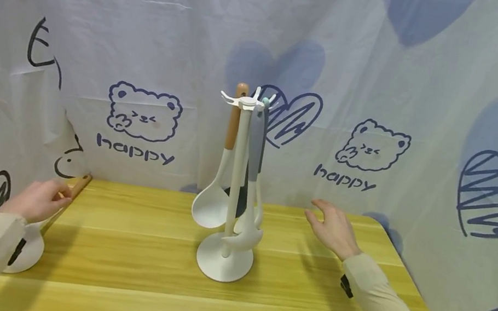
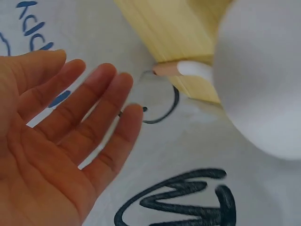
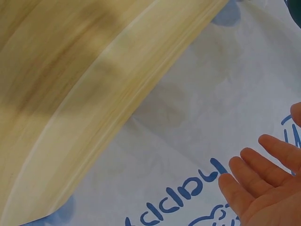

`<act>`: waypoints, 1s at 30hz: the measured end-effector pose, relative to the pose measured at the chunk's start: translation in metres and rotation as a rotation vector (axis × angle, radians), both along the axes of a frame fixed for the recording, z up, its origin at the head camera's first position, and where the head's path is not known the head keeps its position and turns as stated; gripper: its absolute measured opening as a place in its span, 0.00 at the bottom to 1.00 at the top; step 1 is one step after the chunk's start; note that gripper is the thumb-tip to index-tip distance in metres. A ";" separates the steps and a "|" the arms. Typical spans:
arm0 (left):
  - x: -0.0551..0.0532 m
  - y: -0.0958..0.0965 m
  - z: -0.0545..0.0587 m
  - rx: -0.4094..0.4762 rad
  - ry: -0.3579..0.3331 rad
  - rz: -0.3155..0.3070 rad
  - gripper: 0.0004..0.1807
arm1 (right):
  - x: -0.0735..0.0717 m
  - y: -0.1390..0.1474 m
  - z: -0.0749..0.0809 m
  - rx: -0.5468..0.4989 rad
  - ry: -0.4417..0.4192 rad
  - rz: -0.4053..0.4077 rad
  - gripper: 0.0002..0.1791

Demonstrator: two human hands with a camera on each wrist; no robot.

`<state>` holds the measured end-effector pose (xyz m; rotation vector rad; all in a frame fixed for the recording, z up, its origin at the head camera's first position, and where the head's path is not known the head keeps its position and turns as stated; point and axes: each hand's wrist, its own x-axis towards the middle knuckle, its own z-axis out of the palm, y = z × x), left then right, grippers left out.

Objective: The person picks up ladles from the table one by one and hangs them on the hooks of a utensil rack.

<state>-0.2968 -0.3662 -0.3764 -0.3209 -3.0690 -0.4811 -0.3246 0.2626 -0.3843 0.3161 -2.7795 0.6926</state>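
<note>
My left hand point(image 1: 38, 200) hovers at the table's left edge, above a white utensil point(image 1: 29, 250) with a wooden handle and a wide rounded head. In the left wrist view, the fingers point(image 2: 101, 101) are spread and relaxed, apart from that handle point(image 2: 167, 69). The exact kind of utensil is unclear. Over the right side of the table my right hand point(image 1: 333, 229) is raised, its fingers loosely extended and holding nothing. Between the hands stands a white utensil rack point(image 1: 222, 270), hung with a wooden-handled white spoon point(image 1: 210, 207), a grey-handled white ladle point(image 1: 246, 238) and other utensils.
The yellow wood-grain table point(image 1: 134, 268) bears the rack near its middle. A white printed curtain point(image 1: 159, 39) hangs behind the table and along both sides, close to the hands.
</note>
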 end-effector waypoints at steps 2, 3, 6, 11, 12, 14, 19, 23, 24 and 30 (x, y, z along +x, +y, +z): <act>-0.001 -0.004 -0.002 -0.028 -0.024 0.006 0.13 | 0.000 0.001 0.000 0.003 0.000 0.000 0.27; -0.001 -0.006 -0.003 -0.048 -0.033 0.007 0.13 | 0.000 0.002 -0.001 0.005 0.002 0.000 0.27; 0.000 -0.012 -0.006 -0.093 -0.065 0.014 0.13 | 0.000 0.003 -0.002 0.008 0.007 0.003 0.27; -0.002 -0.018 -0.011 -0.122 -0.120 0.023 0.13 | 0.000 0.005 -0.005 0.010 0.005 0.003 0.26; -0.002 -0.018 -0.012 -0.125 -0.133 0.029 0.13 | 0.000 0.005 -0.006 0.011 0.001 0.003 0.26; -0.001 -0.019 -0.013 -0.125 -0.156 0.043 0.15 | 0.000 0.005 -0.007 0.016 -0.005 0.004 0.27; 0.003 -0.020 -0.019 -0.121 -0.199 0.066 0.18 | 0.000 0.003 -0.009 0.023 -0.014 0.014 0.26; 0.004 -0.023 -0.025 -0.117 -0.207 0.076 0.19 | -0.001 0.003 -0.009 0.025 -0.010 0.013 0.26; 0.004 -0.023 -0.026 -0.117 -0.208 0.080 0.20 | -0.001 0.002 -0.009 0.027 -0.011 0.013 0.25; 0.006 -0.019 -0.028 -0.116 -0.243 0.074 0.19 | -0.001 0.003 -0.006 0.041 -0.011 0.013 0.25</act>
